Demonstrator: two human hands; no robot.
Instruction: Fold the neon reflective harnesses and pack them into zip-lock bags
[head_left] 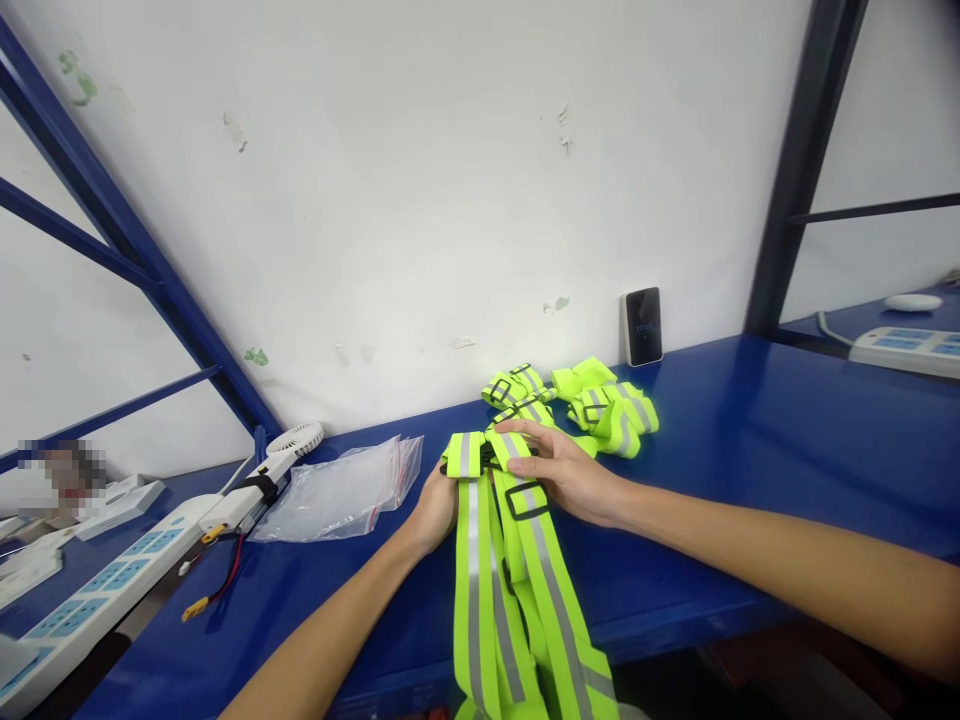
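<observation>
On the bench's front edge: neon-yellow safety vest (517, 560) with grey reflective bands. Its folded top lies on the blue bench (750, 450), and its straps hang over the edge, cut off by the bottom of the view.
Left hand (437, 505): curled round the vest's folded left end, fingertips hidden under the fabric.
Right hand (566, 475): laid flat on the vest's top, fingers straight and close together, pinching nothing.
Behind the hands: heap of folded vests (600, 405) near the wall, their number hard to tell.
Left of the hands: clear plastic bags (341, 490); white fan (296, 440), partly hidden; power strip (97, 590), cut off at the frame edge.
Far left: a blurred patch, unreadable.
</observation>
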